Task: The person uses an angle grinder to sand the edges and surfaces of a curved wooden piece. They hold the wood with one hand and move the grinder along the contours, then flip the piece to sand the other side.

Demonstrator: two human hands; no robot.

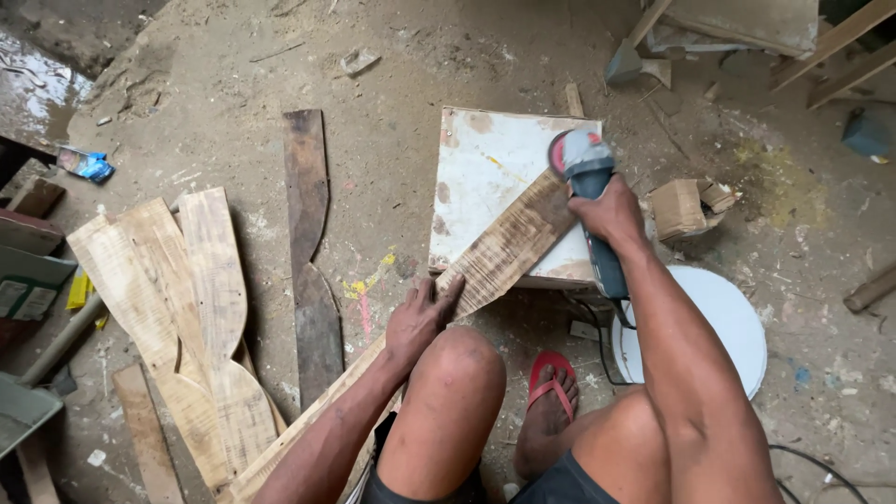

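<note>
- Packaging is lying at far left: a small crumpled blue wrapper (pixel 86 164) on the dirt floor (pixel 392 84), with a yellow scrap (pixel 78 289) below it.
- Left hand (pixel 422 315) is pressing flat, fingers spread, on a long rough-sawn plank (pixel 499 252).
- Plank is lying slantwise across a white paint-stained box (pixel 485 163), its lower end running down past the knee.
- Right hand (pixel 611 215) is wrapping its fingers tight around a grey angle grinder (pixel 586 173), whose red-guarded disc is meeting the plank's upper end.
- Curved pale cut boards (pixel 201 308) are lying stacked at left, a dark weathered one (pixel 310 252) beside them.
</note>
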